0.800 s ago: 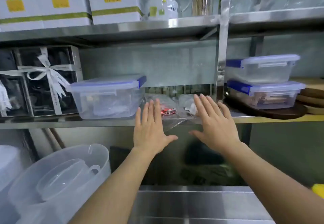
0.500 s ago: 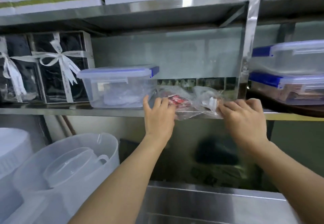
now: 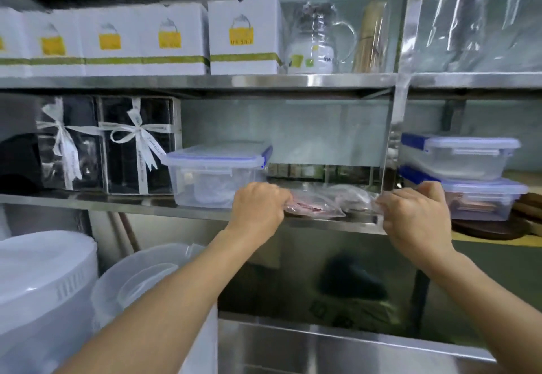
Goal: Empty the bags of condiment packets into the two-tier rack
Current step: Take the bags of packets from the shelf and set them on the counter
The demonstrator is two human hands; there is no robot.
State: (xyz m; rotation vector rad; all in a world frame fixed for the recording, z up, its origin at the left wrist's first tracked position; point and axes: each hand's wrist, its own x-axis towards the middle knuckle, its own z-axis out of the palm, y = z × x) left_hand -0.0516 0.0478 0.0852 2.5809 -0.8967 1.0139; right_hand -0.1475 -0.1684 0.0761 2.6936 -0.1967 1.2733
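Two clear plastic bags of condiment packets lie side by side on the steel shelf. The left bag shows red packets inside; the right bag holds pale packets. My left hand is closed on the left end of the left bag. My right hand is closed on the right bag's right end, at the shelf's upright post. Both bags rest on the shelf edge. No two-tier rack is in view.
A clear lidded tub stands just left of the bags. Two stacked blue-lidded tubs sit right of the post. Ribboned black gift boxes stand at left. White boxes and a glass jug fill the shelf above. Large plastic tubs stand below left.
My hands went from open and flat in front of the shelf to closed on the two bags' outer ends. The camera tilted up.
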